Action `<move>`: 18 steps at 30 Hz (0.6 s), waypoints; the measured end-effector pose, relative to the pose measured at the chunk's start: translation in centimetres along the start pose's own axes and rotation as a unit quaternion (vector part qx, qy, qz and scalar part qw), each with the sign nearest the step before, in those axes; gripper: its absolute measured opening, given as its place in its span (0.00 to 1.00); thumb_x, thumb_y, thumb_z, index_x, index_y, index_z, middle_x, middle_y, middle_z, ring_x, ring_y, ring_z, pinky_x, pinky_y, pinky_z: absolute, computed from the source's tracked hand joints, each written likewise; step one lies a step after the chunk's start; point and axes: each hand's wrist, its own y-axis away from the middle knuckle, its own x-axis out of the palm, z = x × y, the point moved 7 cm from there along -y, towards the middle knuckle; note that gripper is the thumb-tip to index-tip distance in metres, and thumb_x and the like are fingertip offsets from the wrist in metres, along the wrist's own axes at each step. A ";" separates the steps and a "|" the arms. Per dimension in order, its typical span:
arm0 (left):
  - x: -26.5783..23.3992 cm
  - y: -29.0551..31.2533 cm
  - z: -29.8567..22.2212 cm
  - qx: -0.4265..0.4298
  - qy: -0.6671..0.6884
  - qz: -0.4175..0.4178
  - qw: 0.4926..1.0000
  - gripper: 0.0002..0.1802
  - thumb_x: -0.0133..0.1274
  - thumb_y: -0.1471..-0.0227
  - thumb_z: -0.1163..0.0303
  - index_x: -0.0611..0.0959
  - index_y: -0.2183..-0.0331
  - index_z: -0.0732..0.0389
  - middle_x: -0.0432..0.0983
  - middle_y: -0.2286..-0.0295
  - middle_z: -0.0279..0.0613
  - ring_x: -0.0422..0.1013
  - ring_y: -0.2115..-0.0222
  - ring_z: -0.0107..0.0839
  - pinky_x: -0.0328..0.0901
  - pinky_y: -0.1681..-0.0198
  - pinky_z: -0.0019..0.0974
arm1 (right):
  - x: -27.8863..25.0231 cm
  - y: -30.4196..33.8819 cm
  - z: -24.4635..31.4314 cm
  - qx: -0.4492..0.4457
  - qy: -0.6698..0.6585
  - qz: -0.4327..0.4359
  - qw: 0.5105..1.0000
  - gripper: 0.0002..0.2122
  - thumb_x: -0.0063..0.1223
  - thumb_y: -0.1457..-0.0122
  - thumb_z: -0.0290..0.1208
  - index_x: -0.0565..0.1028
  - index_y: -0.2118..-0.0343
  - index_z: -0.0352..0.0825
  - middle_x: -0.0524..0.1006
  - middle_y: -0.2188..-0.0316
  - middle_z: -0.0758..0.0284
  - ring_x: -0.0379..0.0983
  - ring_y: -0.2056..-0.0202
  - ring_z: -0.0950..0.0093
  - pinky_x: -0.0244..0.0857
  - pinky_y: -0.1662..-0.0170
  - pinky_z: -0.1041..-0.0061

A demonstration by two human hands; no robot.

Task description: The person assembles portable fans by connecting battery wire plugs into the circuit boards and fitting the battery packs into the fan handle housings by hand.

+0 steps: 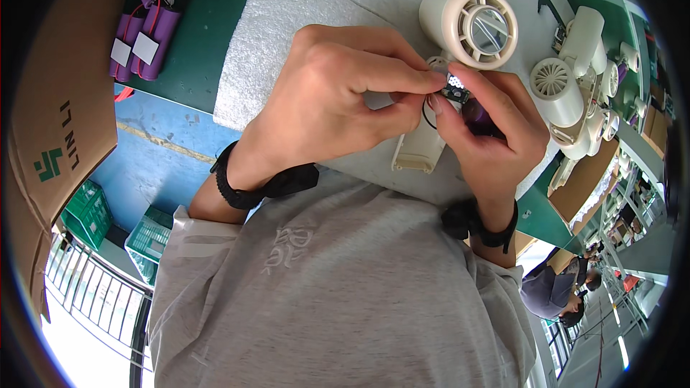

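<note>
Both the left hand (pixel 338 90) and the right hand (pixel 499 118) meet at about 2 o'clock in the view, over a white foam sheet (pixel 280 14); a small circuit board (pixel 454 88) with a white, dotted patch sits between their fingertips. The right hand has its thumb and forefinger closed to a narrow pinch on the board, its other fingers curled near a dark purple cylinder (pixel 476 113), though whether they grip it one cannot tell; the left hand comes in from 9 o'clock of the board, thumb and forefinger nearly together at its edge, and whether they hold the board or a wire is hidden.

Just off the board at 7 o'clock lies an open cream housing (pixel 419 152); at 12 o'clock, near the fingers, rests a round cream fan head (pixel 467 27) with a ring of slots about a shiny disc; toward 3 o'clock more white fan parts (pixel 557 90) cluster together.

At 10 o'clock of the whole view, purple cells (pixel 151 43) with red wires and white pads lie on a green tabletop (pixel 194 36); a cardboard box (pixel 65 100) stands between 9 and 10, green crates (pixel 149 237) between 8 and 9; another person (pixel 546 294) is at 4 o'clock, well apart.
</note>
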 end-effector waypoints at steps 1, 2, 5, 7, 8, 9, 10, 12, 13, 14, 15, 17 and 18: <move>0.1 0.0 0.1 0.002 0.004 0.002 1.000 0.17 0.58 0.66 0.86 0.85 0.68 0.61 0.79 0.72 0.40 0.76 0.74 0.29 0.69 0.73 0.27 | 0.0 0.0 -0.1 0.009 -0.010 0.002 1.000 0.19 0.68 0.60 0.18 0.81 0.60 0.33 0.78 0.69 0.70 0.68 0.76 0.86 0.59 0.76 0.87; 0.2 -0.1 0.1 0.003 0.007 0.004 1.000 0.17 0.59 0.66 0.86 0.84 0.67 0.61 0.79 0.70 0.41 0.76 0.73 0.29 0.69 0.72 0.28 | 0.0 0.0 -0.1 0.009 -0.010 0.002 1.000 0.19 0.68 0.60 0.18 0.81 0.60 0.33 0.78 0.69 0.70 0.68 0.76 0.86 0.59 0.76 0.87; 0.7 0.0 -0.4 -0.016 0.003 0.009 1.000 0.20 0.59 0.66 0.86 0.82 0.65 0.61 0.78 0.66 0.41 0.75 0.72 0.29 0.69 0.70 0.29 | 0.0 0.3 -1.1 0.122 -0.120 0.013 0.985 0.15 0.65 0.57 0.17 0.81 0.62 0.31 0.78 0.68 0.68 0.69 0.75 0.86 0.60 0.75 0.88; 1.1 0.2 -0.5 -0.059 -0.011 0.012 0.998 0.22 0.60 0.66 0.85 0.80 0.63 0.60 0.76 0.63 0.42 0.74 0.70 0.29 0.69 0.68 0.30 | -0.4 0.2 -0.8 0.133 -0.108 0.013 0.985 0.14 0.65 0.56 0.17 0.81 0.63 0.32 0.78 0.69 0.68 0.69 0.77 0.85 0.60 0.76 0.87; 1.2 0.2 -0.5 -0.060 -0.012 0.012 0.998 0.22 0.60 0.66 0.85 0.80 0.63 0.60 0.76 0.63 0.42 0.74 0.70 0.29 0.69 0.68 0.30 | -0.6 0.2 -0.7 0.144 -0.095 0.013 0.985 0.14 0.65 0.56 0.18 0.81 0.64 0.33 0.78 0.70 0.67 0.70 0.78 0.84 0.60 0.77 0.86; 1.2 0.3 -0.5 -0.058 -0.022 0.013 0.998 0.23 0.61 0.66 0.85 0.80 0.62 0.60 0.76 0.62 0.41 0.73 0.70 0.29 0.69 0.68 0.30 | -0.8 0.3 -0.7 0.155 -0.083 0.014 0.984 0.13 0.65 0.56 0.19 0.81 0.64 0.35 0.78 0.71 0.67 0.70 0.80 0.83 0.61 0.78 0.85; 1.3 0.3 -0.4 -0.057 -0.032 0.015 0.998 0.24 0.61 0.66 0.85 0.79 0.61 0.60 0.75 0.61 0.41 0.73 0.71 0.29 0.68 0.68 0.30 | -0.9 0.4 -0.6 0.155 -0.083 0.014 0.984 0.13 0.65 0.56 0.19 0.81 0.64 0.35 0.78 0.71 0.67 0.70 0.80 0.83 0.61 0.78 0.85; 1.4 0.2 -0.5 -0.055 -0.041 0.017 0.997 0.25 0.61 0.66 0.85 0.79 0.61 0.59 0.75 0.60 0.40 0.73 0.71 0.29 0.68 0.68 0.30 | -1.2 0.4 0.0 0.128 -0.033 0.026 0.991 0.12 0.64 0.54 0.17 0.81 0.65 0.32 0.77 0.69 0.67 0.70 0.76 0.84 0.61 0.75 0.86; 1.5 0.2 -0.5 -0.061 -0.035 0.022 0.997 0.25 0.62 0.66 0.85 0.79 0.61 0.60 0.75 0.61 0.40 0.73 0.71 0.29 0.69 0.68 0.30 | -1.3 0.4 0.2 0.114 -0.007 0.031 0.993 0.11 0.63 0.54 0.16 0.80 0.65 0.31 0.76 0.68 0.68 0.69 0.74 0.84 0.61 0.73 0.86; 1.5 0.1 -0.4 -0.067 -0.029 0.027 0.997 0.24 0.62 0.65 0.85 0.79 0.61 0.60 0.75 0.61 0.40 0.73 0.71 0.29 0.69 0.68 0.30 | -1.4 0.5 -0.1 0.114 -0.008 0.031 0.993 0.11 0.63 0.54 0.16 0.80 0.65 0.31 0.76 0.68 0.68 0.69 0.74 0.84 0.61 0.73 0.86; 1.6 0.1 -0.4 -0.074 -0.022 0.032 0.997 0.24 0.62 0.65 0.85 0.79 0.61 0.60 0.75 0.62 0.39 0.73 0.71 0.29 0.69 0.68 0.30 | -1.4 0.5 -0.3 0.090 -0.010 0.030 0.995 0.11 0.64 0.55 0.17 0.81 0.66 0.33 0.76 0.69 0.68 0.69 0.76 0.83 0.61 0.75 0.85; 1.6 0.0 -0.2 -0.079 -0.008 0.045 0.996 0.23 0.61 0.65 0.85 0.79 0.61 0.60 0.76 0.63 0.39 0.73 0.71 0.29 0.69 0.68 0.30 | -1.3 0.5 -0.4 0.043 -0.014 0.026 0.999 0.11 0.66 0.56 0.21 0.82 0.67 0.36 0.76 0.71 0.67 0.69 0.81 0.81 0.61 0.78 0.83; 1.6 0.0 0.0 -0.085 0.006 0.057 0.995 0.23 0.61 0.64 0.85 0.79 0.61 0.61 0.76 0.64 0.38 0.73 0.71 0.28 0.69 0.68 0.30 | -1.3 0.5 -0.6 0.044 -0.014 0.025 0.999 0.11 0.66 0.56 0.21 0.82 0.67 0.36 0.76 0.71 0.67 0.69 0.81 0.81 0.61 0.78 0.83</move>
